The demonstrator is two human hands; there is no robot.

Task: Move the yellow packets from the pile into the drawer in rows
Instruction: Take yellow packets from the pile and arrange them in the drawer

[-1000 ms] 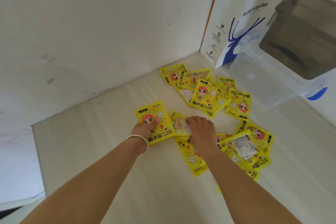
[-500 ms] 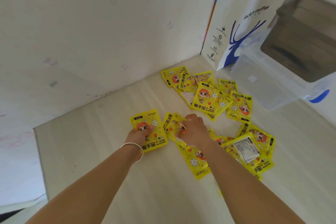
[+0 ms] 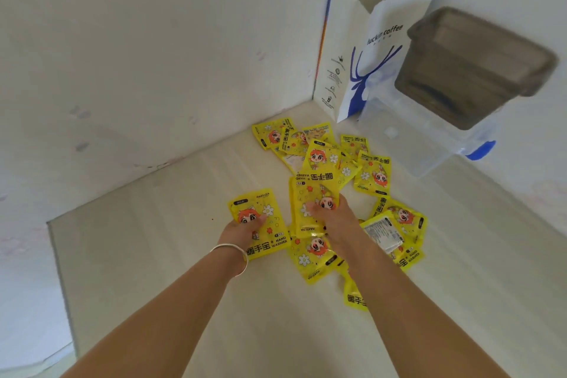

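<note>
Left hand [image 3: 242, 228] fingers pressed flat, pinning placed packet [image 3: 260, 224]; second packet [image 3: 313, 209] pinched by right hand [image 3: 334, 221], at 3 o'clock, row start likely.

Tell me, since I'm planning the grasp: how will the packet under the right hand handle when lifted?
Probably floppy: the packet is a thin flat pouch. Likely light. Its glossy film may slide on the packets beneath, so the right hand needs a firm grip.
</note>
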